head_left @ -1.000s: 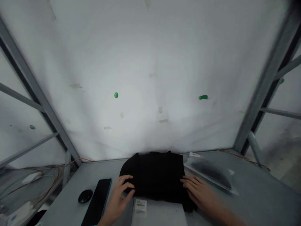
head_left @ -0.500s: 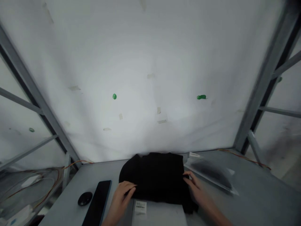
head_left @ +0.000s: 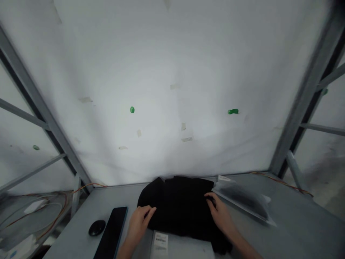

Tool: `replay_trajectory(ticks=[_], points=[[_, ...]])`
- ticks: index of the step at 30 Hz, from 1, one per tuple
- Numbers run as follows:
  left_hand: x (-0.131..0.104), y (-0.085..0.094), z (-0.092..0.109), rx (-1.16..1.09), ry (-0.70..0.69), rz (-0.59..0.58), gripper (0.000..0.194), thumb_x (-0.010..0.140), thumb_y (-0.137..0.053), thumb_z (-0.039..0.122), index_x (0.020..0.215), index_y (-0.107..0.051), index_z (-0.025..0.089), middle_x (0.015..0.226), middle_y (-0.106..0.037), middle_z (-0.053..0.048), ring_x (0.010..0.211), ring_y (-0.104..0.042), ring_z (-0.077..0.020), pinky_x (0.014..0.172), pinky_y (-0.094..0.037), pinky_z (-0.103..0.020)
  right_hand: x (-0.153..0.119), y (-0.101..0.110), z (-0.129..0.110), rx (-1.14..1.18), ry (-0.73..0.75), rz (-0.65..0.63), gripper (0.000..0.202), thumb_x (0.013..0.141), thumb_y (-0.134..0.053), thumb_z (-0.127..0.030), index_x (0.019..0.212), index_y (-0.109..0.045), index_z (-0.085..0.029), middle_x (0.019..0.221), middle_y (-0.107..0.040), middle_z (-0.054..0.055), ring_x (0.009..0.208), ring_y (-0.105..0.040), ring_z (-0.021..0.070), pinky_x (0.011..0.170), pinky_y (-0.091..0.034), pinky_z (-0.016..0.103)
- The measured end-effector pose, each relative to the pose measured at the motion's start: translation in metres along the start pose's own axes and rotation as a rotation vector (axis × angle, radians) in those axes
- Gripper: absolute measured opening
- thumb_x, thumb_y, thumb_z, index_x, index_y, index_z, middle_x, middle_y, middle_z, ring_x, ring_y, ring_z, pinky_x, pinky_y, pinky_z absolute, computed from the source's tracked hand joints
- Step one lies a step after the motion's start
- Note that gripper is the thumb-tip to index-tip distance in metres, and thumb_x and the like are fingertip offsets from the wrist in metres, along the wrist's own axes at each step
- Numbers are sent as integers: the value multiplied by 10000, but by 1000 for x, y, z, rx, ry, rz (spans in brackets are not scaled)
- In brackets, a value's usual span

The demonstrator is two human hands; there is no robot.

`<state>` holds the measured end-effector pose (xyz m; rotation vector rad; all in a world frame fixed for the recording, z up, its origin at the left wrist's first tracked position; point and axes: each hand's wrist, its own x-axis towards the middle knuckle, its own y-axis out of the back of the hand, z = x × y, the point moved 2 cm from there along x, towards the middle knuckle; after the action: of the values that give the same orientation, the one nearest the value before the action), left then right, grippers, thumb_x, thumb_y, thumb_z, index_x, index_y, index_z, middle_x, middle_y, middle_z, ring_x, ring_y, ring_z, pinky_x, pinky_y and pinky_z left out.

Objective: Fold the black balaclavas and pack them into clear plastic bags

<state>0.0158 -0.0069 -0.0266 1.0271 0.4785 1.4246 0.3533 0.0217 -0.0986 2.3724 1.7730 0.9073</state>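
A black cloth garment lies spread on the grey table, against the white back wall. My left hand is at its left edge, fingers bent; whether it pinches the cloth cannot be made out. On the right part of the cloth rests my right hand, its thumb and forefinger slightly apart over the fabric. Below the garment, partly under its front edge, is a pale flat package with a white barcode label.
A clear plastic bag with something dark inside lies right of the garment. To the left are a black mouse and a long black flat object. Metal frame posts stand at both sides, with cables along the table's back corners.
My right hand has shifted slightly left over the cloth. The garment's right side has moved a little right, and its lower right corner hangs further down.
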Motion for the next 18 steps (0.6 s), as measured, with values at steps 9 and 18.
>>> replay_trajectory(ticks=[9, 18], points=[[17, -10, -10, -12, 16, -55, 391, 926, -490, 486, 663, -592, 215, 541, -520, 44, 539, -518, -144, 553, -367, -239, -4, 0, 1, -269, 71, -38, 275, 967, -363, -366, 1127, -562, -265, 831, -723, 45, 722, -708, 270, 632, -523, 363], [42, -5, 35, 170, -181, 14, 252, 962, -465, 327, 1166, -585, 242, 1177, -625, -76, 1121, -558, -251, 952, -437, -419, 34, 0, -24, -554, 383, -121, 322, 918, -455, -248, 1230, -536, -248, 1159, -649, 101, 1075, -625, 287, 881, -495, 427]])
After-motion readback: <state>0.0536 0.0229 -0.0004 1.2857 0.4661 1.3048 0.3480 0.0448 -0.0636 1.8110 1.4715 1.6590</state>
